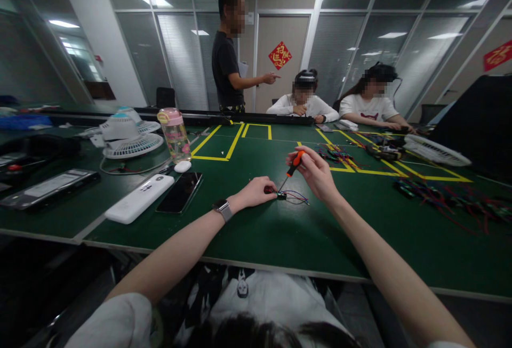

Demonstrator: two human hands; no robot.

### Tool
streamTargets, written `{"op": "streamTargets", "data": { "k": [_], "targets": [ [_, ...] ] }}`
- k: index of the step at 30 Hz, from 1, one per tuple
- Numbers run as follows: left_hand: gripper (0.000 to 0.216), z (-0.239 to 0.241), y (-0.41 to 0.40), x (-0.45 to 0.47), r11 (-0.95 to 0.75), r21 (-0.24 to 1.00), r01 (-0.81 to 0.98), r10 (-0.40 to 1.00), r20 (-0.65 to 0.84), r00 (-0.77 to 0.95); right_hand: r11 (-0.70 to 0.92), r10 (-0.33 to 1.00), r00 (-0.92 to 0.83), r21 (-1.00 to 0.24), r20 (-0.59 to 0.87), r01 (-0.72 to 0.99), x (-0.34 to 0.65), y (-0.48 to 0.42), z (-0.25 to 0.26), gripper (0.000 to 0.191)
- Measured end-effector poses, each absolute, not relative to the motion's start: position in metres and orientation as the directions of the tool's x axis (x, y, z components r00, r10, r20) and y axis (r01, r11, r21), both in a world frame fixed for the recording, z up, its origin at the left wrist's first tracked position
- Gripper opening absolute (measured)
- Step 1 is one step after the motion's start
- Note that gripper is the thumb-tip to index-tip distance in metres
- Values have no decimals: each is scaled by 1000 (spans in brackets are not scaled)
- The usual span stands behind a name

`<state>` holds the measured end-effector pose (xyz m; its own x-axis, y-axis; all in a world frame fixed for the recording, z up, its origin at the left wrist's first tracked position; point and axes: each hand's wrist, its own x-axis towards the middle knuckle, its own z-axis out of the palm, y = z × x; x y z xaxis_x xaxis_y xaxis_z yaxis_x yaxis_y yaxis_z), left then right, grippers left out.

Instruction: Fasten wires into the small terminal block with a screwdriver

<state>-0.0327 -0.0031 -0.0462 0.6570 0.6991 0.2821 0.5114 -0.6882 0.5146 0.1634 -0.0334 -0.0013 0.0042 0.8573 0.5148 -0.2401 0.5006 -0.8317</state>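
My right hand is closed round the orange and black handle of a screwdriver, which slants down to the left. Its tip meets a small green circuit board on the table. Thin red and blue wires trail from the board to the right. My left hand, with a watch on the wrist, rests on the table and pinches the board's left end. The fingers cover that end, where a bit of red shows.
Left of my hands lie a black phone, a white power bank and a pink-lidded bottle, with a white fan behind. Wired boards pile up at right. Yellow tape marks the green table. Three people are across it.
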Motion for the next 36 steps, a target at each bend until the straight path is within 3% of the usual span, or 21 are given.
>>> {"op": "streamTargets", "data": {
  "k": [4,10,19,27,36],
  "targets": [
    [15,-46,-3,-33,-693,510,510,694,280,663,549,836,88,-820,542,-162,168,-30,-3,26],
    [15,-46,-4,-32,-705,483,519,689,291,664,510,852,5,-829,523,-231,169,-30,-1,37],
    [15,-46,-4,-33,-709,474,523,687,293,665,560,828,115,-820,548,-122,170,-26,-6,26],
    [14,-48,-3,-33,-713,480,511,681,302,667,513,850,16,-819,527,-257,170,-27,-2,31],
    [16,-48,-2,-34,-713,479,512,680,297,670,496,864,60,-827,499,-266,170,-27,-3,27]
  ]
}}
